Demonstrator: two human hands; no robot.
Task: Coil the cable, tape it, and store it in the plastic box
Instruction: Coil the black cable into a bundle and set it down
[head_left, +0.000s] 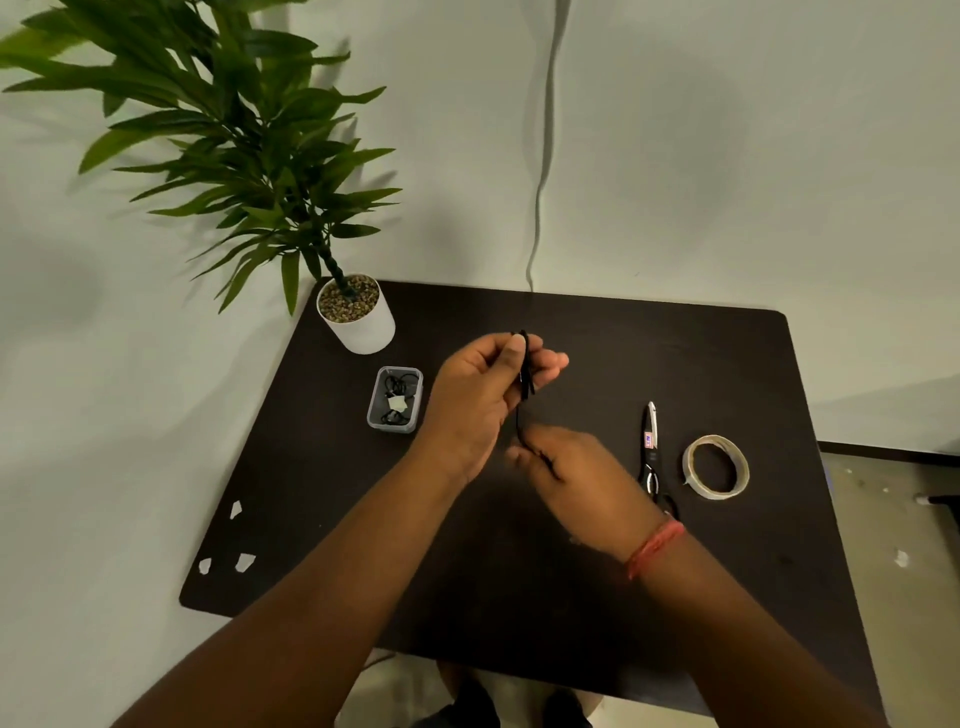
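Observation:
A thin black cable (525, 374) is held above the middle of the dark table (727, 364). My left hand (483, 395) pinches its looped upper part between thumb and fingers. Below it, my right hand (576, 473) grips the cable's lower strand; that hand is blurred. A small clear plastic box (395, 399) stands open to the left of my left hand, with a coiled black cable and a bit of pale tape inside. A roll of pale tape (716, 466) lies flat at the right, and scissors (650, 452) lie just left of it.
A potted plant in a white pot (358, 318) stands at the table's back left corner. Three small pale tape scraps (236, 510) stick near the left front edge. A grey cord (540, 156) hangs down the wall behind.

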